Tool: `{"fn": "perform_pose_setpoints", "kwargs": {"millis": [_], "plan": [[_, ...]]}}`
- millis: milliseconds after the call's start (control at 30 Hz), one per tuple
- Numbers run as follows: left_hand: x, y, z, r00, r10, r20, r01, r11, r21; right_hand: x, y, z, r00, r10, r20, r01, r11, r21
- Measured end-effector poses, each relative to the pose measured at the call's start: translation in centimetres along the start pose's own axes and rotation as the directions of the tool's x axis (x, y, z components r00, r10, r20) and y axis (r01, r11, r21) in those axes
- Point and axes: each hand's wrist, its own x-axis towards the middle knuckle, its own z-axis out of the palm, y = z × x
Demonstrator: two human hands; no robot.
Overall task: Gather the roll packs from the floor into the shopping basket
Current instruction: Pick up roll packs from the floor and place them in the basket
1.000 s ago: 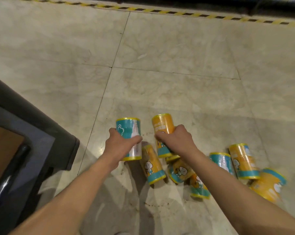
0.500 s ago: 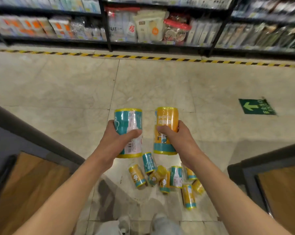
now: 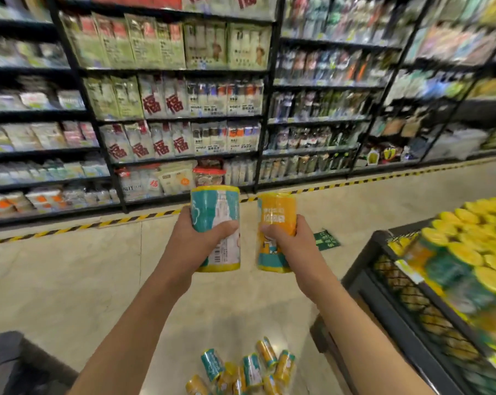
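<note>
We hold one roll pack in each of our hands, at chest height, above the floor (image 3: 55,280). Our left hand (image 3: 195,243) wraps the teal roll pack (image 3: 215,212) around its lower half, the thumb across the front near the barcode and the fingers behind. Our right hand (image 3: 286,240) grips the orange roll pack (image 3: 276,215) in the same way, with the fingers curled around the middle. Both packs stand upright and a little apart from each other, so they do not knock together and each one can be released separately.

The rest of the roll packs (image 3: 241,369) lie in a loose heap on the floor at the bottom of the view, between our forearms; some lie on others, and the exact number is hard to tell. At the right stands a dark display bin (image 3: 383,280) filled with similar yellow packs, blurred. A dark object (image 3: 10,357) shows at the lower left corner; we cannot tell if it is the shopping basket.

We judge that taking two packs at once saves trips, and that many packs are left.
</note>
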Motion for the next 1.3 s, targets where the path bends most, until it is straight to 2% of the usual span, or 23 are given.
{"fn": "perform_pose_setpoints", "kwargs": {"millis": [167, 267, 400, 567, 700, 933, 1067, 1167, 1300], "plan": [[-3.0, 4.5, 2.8, 0.984, 0.066, 0.164, -0.060, 0.997, -0.039, -5.8, -3.7, -3.7, 0.978, -0.054, -0.200, 0.057, 0.998, 0.011], [-4.8, 5.8, 5.5, 0.953, 0.075, 0.294, -0.067, 0.997, -0.034, -9.5, -4.8, -6.3, 0.949, -0.049, -0.311, 0.066, 0.997, 0.042], [-8.2, 6.8, 9.8, 0.879, 0.087, 0.470, -0.074, 0.996, -0.047, -15.5, -4.7, -10.4, 0.872, -0.080, -0.483, 0.112, 0.993, 0.038], [-13.5, 7.0, 14.9, 0.750, 0.133, 0.648, -0.133, 0.990, -0.049, -23.5, -3.6, -14.8, 0.756, -0.108, -0.646, 0.142, 0.990, 0.001], [-19.7, 5.8, 19.2, 0.632, 0.144, 0.762, -0.163, 0.985, -0.051, -31.1, -1.5, -18.9, 0.646, -0.076, -0.760, 0.138, 0.990, 0.018], [-34.6, 3.3, 26.7, 0.448, 0.134, 0.884, -0.111, 0.989, -0.093, -45.0, 0.5, -26.1, 0.489, -0.064, -0.870, 0.057, 0.998, -0.041], [-43.7, 2.4, 30.7, 0.300, 0.131, 0.945, -0.101, 0.989, -0.106, -54.0, 2.0, -29.9, 0.360, -0.052, -0.931, 0.055, 0.998, -0.035], [-50.3, 1.8, 33.5, 0.177, 0.125, 0.976, -0.112, 0.988, -0.106, -61.0, 3.9, -31.7, 0.227, -0.035, -0.973, 0.066, 0.998, -0.020], [-59.3, 1.1, 36.3, -0.029, 0.083, 0.996, -0.109, 0.990, -0.086, -70.1, 6.1, -32.6, 0.019, 0.028, -0.999, 0.129, 0.991, 0.030]]}}
